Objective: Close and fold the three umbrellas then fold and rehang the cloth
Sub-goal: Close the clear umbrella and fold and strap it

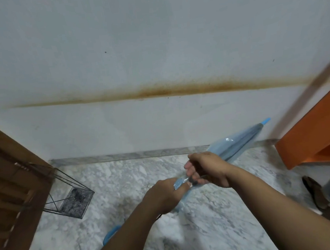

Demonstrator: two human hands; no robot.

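1. Currently my right hand (208, 170) grips the closed blue umbrella (239, 142), held mid-air, tip toward the wall (153, 46).
2. My left hand (162, 193) pinches the strap (179, 183); I judge it should wrap snug, canopy folds flat.

You have a single wide-angle view from your head, looking forward and down. The wall (153, 46) fills the upper half of the frame, the marble floor (125, 178) the lower half, and your forearms enter from the bottom edge, close to the lens.
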